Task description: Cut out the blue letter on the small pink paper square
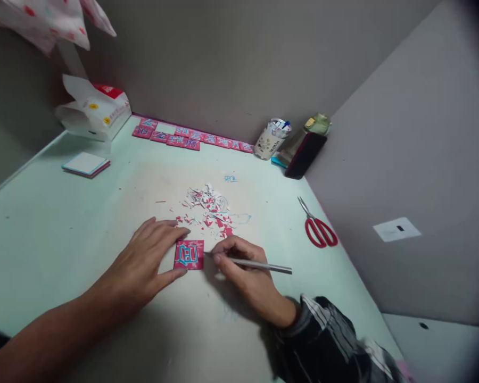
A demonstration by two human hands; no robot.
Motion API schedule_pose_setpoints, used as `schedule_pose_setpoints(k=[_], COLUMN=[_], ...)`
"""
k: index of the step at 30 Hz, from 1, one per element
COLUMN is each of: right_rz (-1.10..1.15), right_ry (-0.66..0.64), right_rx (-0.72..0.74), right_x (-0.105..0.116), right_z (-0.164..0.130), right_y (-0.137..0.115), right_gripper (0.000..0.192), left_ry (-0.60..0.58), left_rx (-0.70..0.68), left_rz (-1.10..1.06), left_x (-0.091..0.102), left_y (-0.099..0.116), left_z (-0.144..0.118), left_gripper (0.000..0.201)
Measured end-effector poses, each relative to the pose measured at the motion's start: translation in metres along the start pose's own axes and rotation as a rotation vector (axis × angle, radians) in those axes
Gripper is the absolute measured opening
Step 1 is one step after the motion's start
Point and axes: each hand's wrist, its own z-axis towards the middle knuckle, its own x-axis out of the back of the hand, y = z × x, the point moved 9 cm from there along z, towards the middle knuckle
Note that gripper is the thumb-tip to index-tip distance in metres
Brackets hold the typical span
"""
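A small red paper square (189,255) with a blue outlined character lies flat on the pale green table (43,229). My left hand (147,260) rests beside it, thumb and forefinger touching its left edge and holding it down. My right hand (243,271) grips a thin silver craft knife (259,264) like a pen, its tip at the square's right edge.
A heap of red and white paper scraps (207,210) lies just beyond the square. Red scissors (318,227) lie at the right. Finished red squares (187,139) line the back wall, next to a pen cup (270,139), a dark case (303,153), a white box (93,109) and a notepad (85,164).
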Motion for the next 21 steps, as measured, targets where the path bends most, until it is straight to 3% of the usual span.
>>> schedule_pose_setpoints(k=[11,16,21], right_rz=[-0.043,-0.055,-0.062], right_ry=[-0.042,-0.046,-0.005], right_rx=[-0.051,-0.041,-0.022], right_x=[-0.008,-0.010,-0.004], right_z=[-0.004,-0.002,0.000], right_y=[0.001,0.002,-0.001], right_gripper=[0.009,0.014,0.011], left_ry=[0.074,0.056,0.065], left_rx=[-0.066,-0.014,-0.044], left_rz=[-0.002,0.013,0.127], left_x=[-0.002,-0.003,-0.004], left_y=[0.013,0.011,0.012], left_z=[-0.001,-0.001,-0.003], left_gripper=[0.047,0.047,0.066])
